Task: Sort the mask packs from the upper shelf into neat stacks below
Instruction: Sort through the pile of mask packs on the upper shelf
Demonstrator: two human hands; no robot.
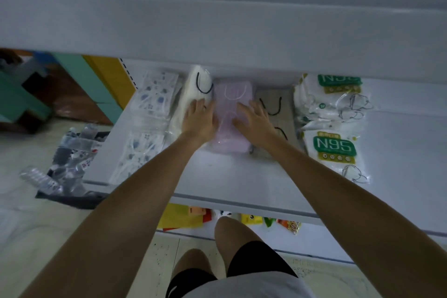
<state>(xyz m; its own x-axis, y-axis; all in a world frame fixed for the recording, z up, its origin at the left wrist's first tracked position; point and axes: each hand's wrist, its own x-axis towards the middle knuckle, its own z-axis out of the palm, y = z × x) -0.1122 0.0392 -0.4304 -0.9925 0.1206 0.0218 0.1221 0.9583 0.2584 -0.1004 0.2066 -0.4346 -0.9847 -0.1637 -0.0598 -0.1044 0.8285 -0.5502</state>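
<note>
A stack of pink mask packs (231,113) lies on the lower white shelf (242,176), between a white mask pack with black ear loops (193,89) and grey-beige packs (278,109). My left hand (199,121) rests with straight fingers on the pink stack's left edge, partly over the white pack. Flat on the stack's right side lies my right hand (254,121), fingers spread. Patterned blue-and-white packs (150,109) lie at the shelf's left, and green-labelled N95 packs (333,128) are stacked at the right. The upper shelf (217,31) hides the packs' far ends.
A dark bin with loose clear packs (70,159) sits on the floor to the left. Colourful packets (217,219) show on a shelf beneath. The right part of the lower shelf (406,140) is bare white. My legs stand close to the shelf front.
</note>
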